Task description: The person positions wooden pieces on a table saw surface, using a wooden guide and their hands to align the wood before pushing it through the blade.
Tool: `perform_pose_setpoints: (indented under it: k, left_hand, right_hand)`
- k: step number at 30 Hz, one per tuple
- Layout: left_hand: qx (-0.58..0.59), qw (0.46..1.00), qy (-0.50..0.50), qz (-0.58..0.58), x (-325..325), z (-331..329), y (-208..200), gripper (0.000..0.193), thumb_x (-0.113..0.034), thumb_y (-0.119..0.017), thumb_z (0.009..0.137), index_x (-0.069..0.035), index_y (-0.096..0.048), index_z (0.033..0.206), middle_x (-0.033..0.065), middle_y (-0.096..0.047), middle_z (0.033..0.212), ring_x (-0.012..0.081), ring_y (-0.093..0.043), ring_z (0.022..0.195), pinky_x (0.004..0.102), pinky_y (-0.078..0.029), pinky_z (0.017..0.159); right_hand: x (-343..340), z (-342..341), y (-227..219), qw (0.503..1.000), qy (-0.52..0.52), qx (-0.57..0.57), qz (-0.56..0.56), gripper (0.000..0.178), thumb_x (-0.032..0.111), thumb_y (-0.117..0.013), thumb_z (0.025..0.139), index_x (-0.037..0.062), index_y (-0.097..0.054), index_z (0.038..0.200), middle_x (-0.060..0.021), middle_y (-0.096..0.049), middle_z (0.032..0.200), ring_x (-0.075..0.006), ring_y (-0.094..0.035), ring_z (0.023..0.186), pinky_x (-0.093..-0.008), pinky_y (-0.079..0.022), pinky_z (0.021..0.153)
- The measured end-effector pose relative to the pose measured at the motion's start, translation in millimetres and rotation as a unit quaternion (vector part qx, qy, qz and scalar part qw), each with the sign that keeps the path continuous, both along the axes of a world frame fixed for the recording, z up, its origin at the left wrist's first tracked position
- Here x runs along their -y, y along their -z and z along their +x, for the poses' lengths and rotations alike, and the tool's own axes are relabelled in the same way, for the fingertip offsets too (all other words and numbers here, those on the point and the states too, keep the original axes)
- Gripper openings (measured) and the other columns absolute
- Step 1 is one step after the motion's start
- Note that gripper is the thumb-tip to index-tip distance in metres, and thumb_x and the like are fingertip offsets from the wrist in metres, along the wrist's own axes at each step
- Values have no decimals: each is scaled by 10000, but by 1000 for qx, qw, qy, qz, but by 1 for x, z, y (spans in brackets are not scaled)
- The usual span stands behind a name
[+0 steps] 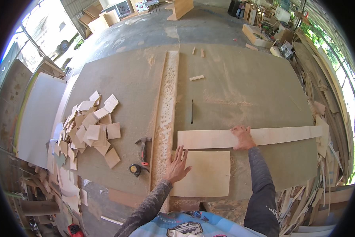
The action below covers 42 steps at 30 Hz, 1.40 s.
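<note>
And there was the long pale strip (280, 136), lying crosswise on the near right half of the worktable (264, 98), its right end out at the table's edge! The right hand (243, 138) lay across it, thumb by the near edge, fingers toward the far one; whether they pinched it, I couldn't tell. The left hand (178, 165) was open, fingers fanned, gripping nothing visible, fingertips right by the strip's left end. Just below sat the squarish panel (205, 173), a narrow gap along their facing edges. To its right, room stretched toward the table's side.

Past the far edge, a wide run of surface opened up, broken by a thin dark rod (192, 111) and a small wooden stick (197, 78). Left, the sawdust-filled channel (167, 94) walled things off lengthwise; beyond it, tight quarters: hammer (143, 150), tape measure (135, 170), then heaped wooden squares (86, 130) crowding the left edge.
</note>
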<state>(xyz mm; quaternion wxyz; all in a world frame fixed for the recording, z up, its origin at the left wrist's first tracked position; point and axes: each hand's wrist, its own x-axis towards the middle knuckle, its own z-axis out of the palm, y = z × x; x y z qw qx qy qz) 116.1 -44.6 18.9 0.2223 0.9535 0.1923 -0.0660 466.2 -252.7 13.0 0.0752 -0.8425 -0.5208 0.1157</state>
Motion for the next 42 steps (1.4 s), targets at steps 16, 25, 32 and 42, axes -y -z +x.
perform_pose_setpoints:
  k: [16,25,32,42]
  left_hand:
    - [-55,988,-7,147,-7,-4,47,909,-606,-503,971,-92,-177,1646,83,-158,1712,419,-17,1572,652,-97,1188]
    - [-80,993,-32,83,-8,1,35,919,-595,-531,968,-93,-165,1646,92,-166,1709,414,18,1571,678,-20,1196]
    - [-72,988,-29,132,-7,-6,43,921,-608,-518,968,-101,-157,1648,93,-169,1708,418,24,1569,678,10,1201]
    - [-47,995,-37,81,-11,1,39,908,-555,-636,919,-84,-270,1604,110,-251,1659,428,-52,1555,661,7,1207]
  right_hand:
    - [-11,-14,13,997,-49,-65,-11,826,188,-918,452,71,-676,1232,-84,-510,1342,-320,-429,1277,-465,-311,1044]
    - [-4,-12,15,993,-83,-75,-43,963,139,-849,508,98,-549,1422,-91,-442,1463,-353,-396,1308,-494,-302,1137]
    - [34,7,-3,1000,-8,16,-10,1013,144,-831,442,35,-556,1410,-153,-469,1425,-390,-427,1290,-497,-334,1163]
    - [51,24,28,997,1,-74,28,971,79,-790,380,-63,-576,1317,-192,-495,1319,-396,-434,1250,-432,-388,1129]
